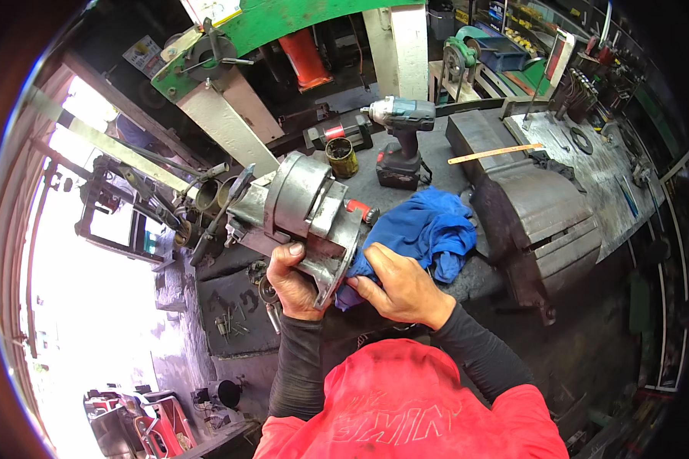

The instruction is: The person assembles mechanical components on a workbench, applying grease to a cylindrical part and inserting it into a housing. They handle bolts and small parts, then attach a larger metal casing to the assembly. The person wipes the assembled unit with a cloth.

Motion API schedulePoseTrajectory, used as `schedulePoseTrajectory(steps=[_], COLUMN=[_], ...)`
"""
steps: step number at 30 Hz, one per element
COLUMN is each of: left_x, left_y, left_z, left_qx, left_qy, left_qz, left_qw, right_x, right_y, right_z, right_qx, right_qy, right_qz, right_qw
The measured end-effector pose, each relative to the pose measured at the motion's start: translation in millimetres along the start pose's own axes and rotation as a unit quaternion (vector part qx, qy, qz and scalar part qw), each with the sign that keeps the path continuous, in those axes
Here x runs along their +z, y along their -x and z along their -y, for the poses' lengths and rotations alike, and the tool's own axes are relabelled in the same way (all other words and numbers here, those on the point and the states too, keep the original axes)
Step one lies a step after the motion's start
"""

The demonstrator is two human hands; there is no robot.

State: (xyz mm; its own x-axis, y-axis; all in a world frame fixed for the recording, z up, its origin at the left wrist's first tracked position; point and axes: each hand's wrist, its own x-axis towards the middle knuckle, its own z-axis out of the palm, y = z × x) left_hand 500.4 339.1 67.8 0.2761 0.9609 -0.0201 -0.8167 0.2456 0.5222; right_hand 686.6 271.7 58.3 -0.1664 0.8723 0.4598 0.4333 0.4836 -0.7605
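My left hand (292,281) is wrapped round the lower side of a grey cast-metal machine housing (292,200), its thumb on top. The housing is tilted up over the bench, with a round band and a flanged end facing my right hand. Pressed against that flanged end, my right hand (402,284) pinches a bunched blue cloth (425,229). Most of the cloth spreads loosely over the bench beyond my fingers. The inside of the flange and the cloth's edge there are partly hidden by my hands. A small red cylindrical thing (364,211) shows just behind the housing.
A cordless impact wrench (404,138) stands on the bench beyond the cloth, near a grimy yellow can (342,159). At right sits a large bench vise (536,222) with an orange ruler (496,154) across it. Several small tools (233,320) lie at the left.
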Motion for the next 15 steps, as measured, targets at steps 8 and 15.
schedulePoseTrajectory(steps=[8,15], left_x=[10,17], left_y=[1,2], left_z=[1,0], left_qx=[-0.011,-0.007], left_qy=[-0.001,-0.007], left_qz=[0.008,0.005], left_qw=[1.0,1.0], right_x=[8,12], right_y=[-2,1], right_z=[-2,2], right_qx=[0.038,0.024], right_qy=[-0.119,-0.115], right_qz=[-0.071,-0.119], right_qw=[0.99,0.986])
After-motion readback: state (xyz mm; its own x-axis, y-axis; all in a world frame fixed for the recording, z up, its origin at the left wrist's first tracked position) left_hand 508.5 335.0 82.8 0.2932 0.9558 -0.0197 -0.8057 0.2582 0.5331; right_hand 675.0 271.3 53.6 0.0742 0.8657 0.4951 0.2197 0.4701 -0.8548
